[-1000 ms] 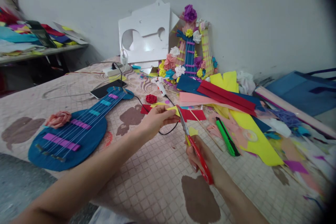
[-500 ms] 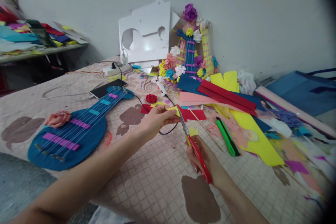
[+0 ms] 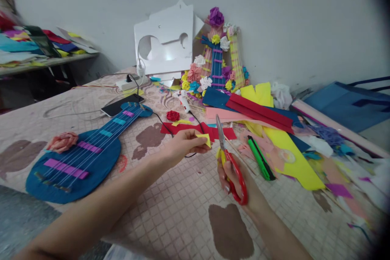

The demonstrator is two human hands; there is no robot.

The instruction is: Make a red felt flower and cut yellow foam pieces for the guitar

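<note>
My left hand (image 3: 186, 143) pinches a small yellow piece of paper (image 3: 207, 139) between thumb and fingers. To its right, my right hand (image 3: 234, 174) grips red-handled scissors (image 3: 239, 183), blades pointing up and away, apart from the paper. Some yellow also shows at my right hand's fingers, beside the scissors' handle; what it is I cannot make out. Beyond my left hand lie a red paper strip (image 3: 224, 133) and a red paper rose (image 3: 173, 115). At the left rests a blue toy guitar (image 3: 100, 150) with white strings, purple and light blue bars, and a pink paper rose (image 3: 62, 142).
A white glue gun (image 3: 183, 100) with a black cord stands behind the rose. A green utility knife (image 3: 261, 158) lies right of the scissors, among colored paper sheets (image 3: 289, 150) and scraps. Decorated guitars (image 3: 217, 65) and a white cut-out board (image 3: 164, 44) lean at the wall.
The scissors have come away from the yellow paper, and their blades now point more upright. My left hand has shifted slightly right and down with the paper. The view has turned a little.
</note>
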